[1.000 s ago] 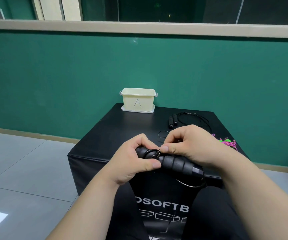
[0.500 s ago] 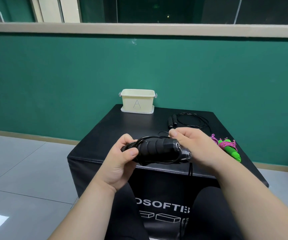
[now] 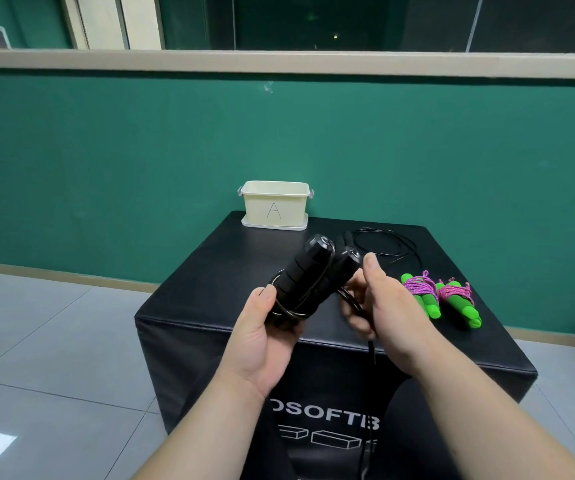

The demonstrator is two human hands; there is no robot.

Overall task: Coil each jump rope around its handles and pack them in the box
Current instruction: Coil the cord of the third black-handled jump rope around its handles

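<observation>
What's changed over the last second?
The left hand swung the black handles from lying sideways to pointing up toward the box; the right hand shifted beside them, holding the cord. Box, green rope and thin black rope stayed put.

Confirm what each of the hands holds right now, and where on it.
Left hand grips the paired black handles at their lower ends. Right hand holds the black cord just beside the handles.

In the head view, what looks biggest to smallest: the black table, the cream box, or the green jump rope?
1. Black table looks biggest.
2. The cream box and the green jump rope look about alike; the box sits farther away.
</observation>
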